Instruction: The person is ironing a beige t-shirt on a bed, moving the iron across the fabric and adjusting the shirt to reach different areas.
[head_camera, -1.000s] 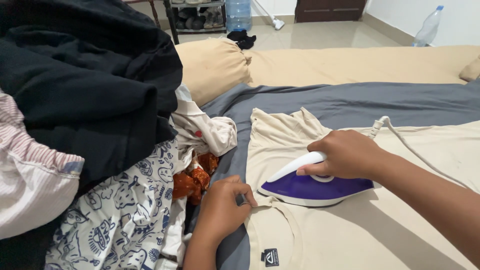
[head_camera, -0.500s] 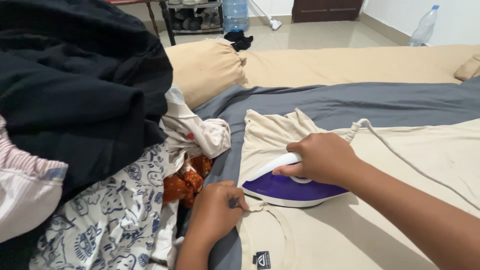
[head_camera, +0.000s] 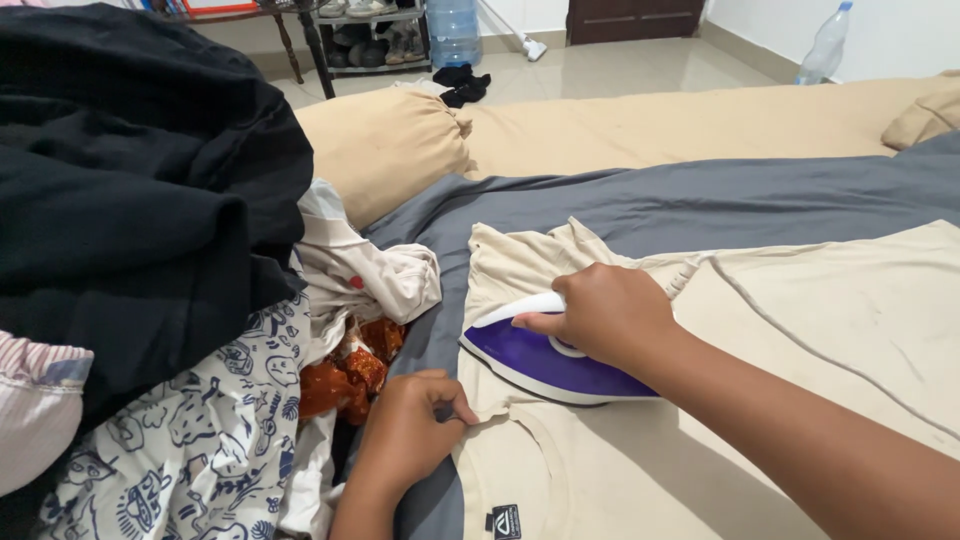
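Note:
My right hand (head_camera: 607, 312) grips the white handle of a purple and white iron (head_camera: 540, 362), which rests flat on the shoulder of a beige t-shirt (head_camera: 780, 330) near its collar. The iron's white cord (head_camera: 800, 335) trails right across the shirt. My left hand (head_camera: 410, 430) pinches the shirt's edge beside the neckline, just below and left of the iron's tip. The shirt lies spread on a grey sheet (head_camera: 650, 205).
A heap of clothes rises at the left: a black garment (head_camera: 140, 200), a white cloth with blue drawings (head_camera: 200, 440), an orange patterned piece (head_camera: 345, 375). A tan pillow (head_camera: 385, 145) and tan bedding lie behind. Plastic bottle (head_camera: 825, 42) and shelf stand on the tiled floor.
The iron and my right hand have slid left toward the shirt's shoulder edge. My left hand kept its pinch on the shirt edge and shifted left with the view.

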